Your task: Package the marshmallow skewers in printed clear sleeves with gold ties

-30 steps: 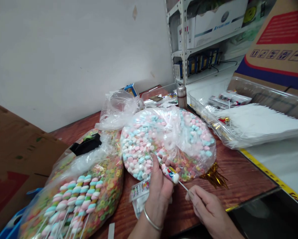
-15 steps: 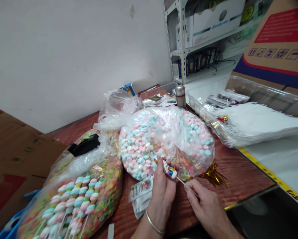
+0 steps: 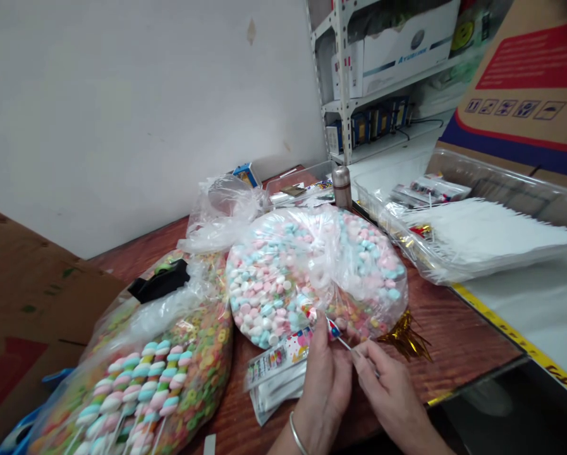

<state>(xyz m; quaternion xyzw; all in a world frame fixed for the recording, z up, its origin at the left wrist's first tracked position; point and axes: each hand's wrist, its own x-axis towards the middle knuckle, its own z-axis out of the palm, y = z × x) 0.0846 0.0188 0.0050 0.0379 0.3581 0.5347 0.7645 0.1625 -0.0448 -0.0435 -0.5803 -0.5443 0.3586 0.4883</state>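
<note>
Leftmost, a clear bag of cereal rings [image 3: 202, 354] packed with marshmallow twist sticks [image 3: 136, 388] lies on the wooden worktop [image 3: 458, 341], and a bag of pastel marshmallows [image 3: 283, 278] sits beyond the hands, both seemingly placed within easy reach. Printed wrappers [image 3: 274, 379] lie just under the left hand [image 3: 323, 392], whose fingers [image 3: 318, 341] pinch a candy-topped stick [image 3: 333, 330] near its head. The right hand [image 3: 390, 395] closes its fingers [image 3: 361, 357] narrowly on the thin white stem, apparently steadying it from the other end. Gold foil ties [image 3: 406, 338] lie further right.
</note>
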